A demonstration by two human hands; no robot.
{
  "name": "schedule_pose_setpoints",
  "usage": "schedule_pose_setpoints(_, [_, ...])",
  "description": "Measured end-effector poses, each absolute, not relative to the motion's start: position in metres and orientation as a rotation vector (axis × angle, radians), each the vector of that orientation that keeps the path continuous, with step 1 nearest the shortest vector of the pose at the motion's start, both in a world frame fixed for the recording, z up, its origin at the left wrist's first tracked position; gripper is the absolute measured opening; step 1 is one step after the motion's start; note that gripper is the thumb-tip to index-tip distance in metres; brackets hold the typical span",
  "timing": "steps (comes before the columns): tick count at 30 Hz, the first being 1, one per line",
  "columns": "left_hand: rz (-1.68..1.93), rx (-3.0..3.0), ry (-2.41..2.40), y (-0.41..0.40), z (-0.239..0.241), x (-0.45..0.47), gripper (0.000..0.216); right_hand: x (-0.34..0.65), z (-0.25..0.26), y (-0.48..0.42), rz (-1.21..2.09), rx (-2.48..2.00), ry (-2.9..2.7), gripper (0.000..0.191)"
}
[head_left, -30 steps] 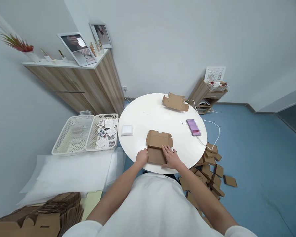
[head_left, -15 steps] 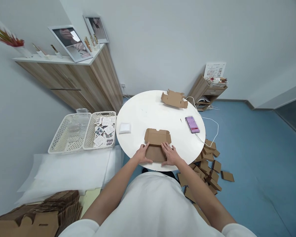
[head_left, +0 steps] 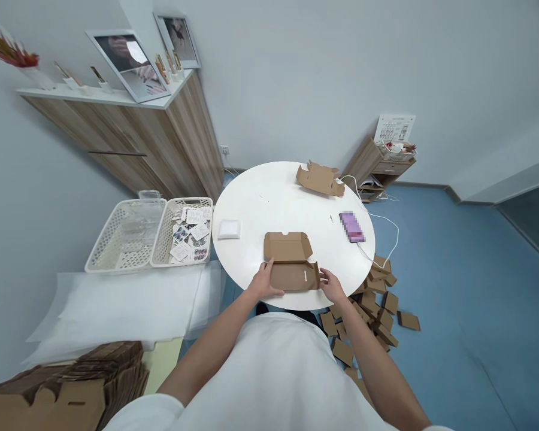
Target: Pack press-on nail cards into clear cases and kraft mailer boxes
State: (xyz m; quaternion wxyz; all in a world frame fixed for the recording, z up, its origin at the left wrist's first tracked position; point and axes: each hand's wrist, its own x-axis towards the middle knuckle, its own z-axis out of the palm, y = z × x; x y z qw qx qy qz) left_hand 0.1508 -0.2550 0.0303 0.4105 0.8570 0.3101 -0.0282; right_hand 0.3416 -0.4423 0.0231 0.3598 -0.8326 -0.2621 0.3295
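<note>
A brown cardboard box [head_left: 291, 276] with its lid folded back lies partly formed at the near edge of the round white table [head_left: 251, 191]. My left hand [head_left: 263, 281] grips its left end, thumb and fingers spread along the side. At the right end, my right hand [head_left: 332, 286] has its fingers on the raised side flap. A short white slot shows near that end. Farther back on the table rests another partly folded cardboard box [head_left: 320, 179].
A white packet [head_left: 229, 229] lies at the table's left and a phone [head_left: 353, 227] with a cable at its right. Baskets [head_left: 160, 257] and white sheets [head_left: 126, 299] are to my left, above stacked flat cardboard [head_left: 72, 383]. Folded boxes [head_left: 386, 302] cover the floor at right.
My right hand has moved right, off the box's middle to its right end. The side flap there now stands up, and more of the box's inner base shows. My left hand stays at the left end.
</note>
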Motion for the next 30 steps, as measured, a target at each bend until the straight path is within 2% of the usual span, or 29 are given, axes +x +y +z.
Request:
schedule_pose_setpoints(7, [-0.043, 2.141, 0.84, -0.261, 0.029, 0.153, 0.116, 0.332, 0.051, -0.431, 0.862, -2.106, -0.814, 0.05])
schedule_pose_setpoints(10, [-0.021, 2.134, 0.848, -0.264, 0.029, 0.153, 0.116, 0.325, 0.045, -0.428, 0.788, -2.19, -0.927, 0.043])
schedule_pose_setpoints(13, [-0.015, 2.123, 0.857, -0.265, 0.028, 0.153, 0.116, 0.327, 0.033, -0.425, 0.71, -2.24, -0.814, 0.036])
schedule_pose_setpoints(19, [-0.035, 2.116, 0.876, -0.265, 0.03, 0.154, 0.116, 0.341, 0.027, -0.416, 0.808, -2.115, -0.427, 0.054])
schedule_pose_setpoints(26, [-0.034, 2.086, 0.894, -0.268, 0.032, 0.153, 0.115, 0.332, 0.049, -0.412, 0.943, -1.944, -0.368, 0.038])
schedule_pose_setpoints(30, [-0.01, 2.064, 0.908, -0.27, 0.028, 0.156, 0.117, 0.325, 0.047, -0.405, 0.943, -1.994, -0.544, 0.046])
